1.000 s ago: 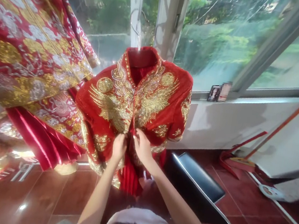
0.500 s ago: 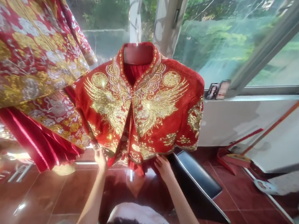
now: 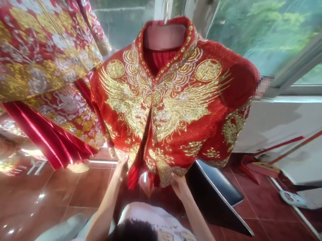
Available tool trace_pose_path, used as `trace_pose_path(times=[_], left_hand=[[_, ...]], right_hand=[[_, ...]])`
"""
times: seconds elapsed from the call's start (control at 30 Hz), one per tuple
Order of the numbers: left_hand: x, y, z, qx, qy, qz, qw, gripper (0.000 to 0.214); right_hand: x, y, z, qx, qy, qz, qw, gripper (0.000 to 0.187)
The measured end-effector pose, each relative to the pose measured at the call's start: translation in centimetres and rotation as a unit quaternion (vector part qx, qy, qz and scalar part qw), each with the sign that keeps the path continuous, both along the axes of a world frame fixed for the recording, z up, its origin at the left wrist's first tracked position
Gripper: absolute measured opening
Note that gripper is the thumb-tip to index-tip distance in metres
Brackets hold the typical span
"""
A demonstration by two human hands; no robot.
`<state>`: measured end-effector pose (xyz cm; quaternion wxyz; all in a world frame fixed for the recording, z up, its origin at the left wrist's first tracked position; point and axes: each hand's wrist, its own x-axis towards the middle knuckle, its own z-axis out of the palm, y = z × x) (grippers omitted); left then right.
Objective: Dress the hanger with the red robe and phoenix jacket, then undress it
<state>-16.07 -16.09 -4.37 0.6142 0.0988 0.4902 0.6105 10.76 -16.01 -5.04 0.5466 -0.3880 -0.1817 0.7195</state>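
Note:
A red jacket [image 3: 178, 99] with heavy gold embroidery hangs on a hanger [image 3: 164, 34] in front of the window. My left hand [image 3: 121, 166] grips the jacket's bottom hem left of the front opening. My right hand [image 3: 179, 183] grips the hem on the right side. Both hands are closed on the cloth, and the jacket front is spread wide and flat between them.
Another red and gold embroidered garment [image 3: 33, 52] hangs at the left, with a pleated red satin skirt [image 3: 46, 137] below it. A black padded seat [image 3: 216, 195] stands behind the jacket. A red broom and dustpan [image 3: 265, 162] lean on the white wall at the right.
My hands have gone from the middle of the jacket front down to its bottom hem and apart. The jacket front now hangs spread out and sits closer and higher in view.

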Motion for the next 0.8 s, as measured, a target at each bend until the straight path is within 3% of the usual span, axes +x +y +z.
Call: trace_pose_path(times=[0.27, 0.5, 0.63, 0.8], left_hand=[[3.1, -2.1, 0.1, -0.018, 0.009, -0.089, 0.996, 0.034], [5.3, -1.6, 1.3, 0.020, 0.035, -0.061, 0.997, 0.024], [6.0, -1.9, 2.2, 0.045, 0.041, -0.065, 0.996, 0.038], [6.4, -2.2, 2.1, 0.054, 0.048, -0.062, 0.995, 0.045]], right_hand=[[-3.6, -1.5, 1.0, -0.015, -0.037, 0.008, 0.999, 0.039], [-6.2, -1.3, 3.0, 0.004, -0.038, -0.016, 0.999, 0.049], [-6.7, -1.6, 3.9, -0.001, -0.035, -0.038, 0.999, 0.050], [-6.8, -1.8, 4.8, -0.021, -0.018, -0.042, 0.999, 0.053]])
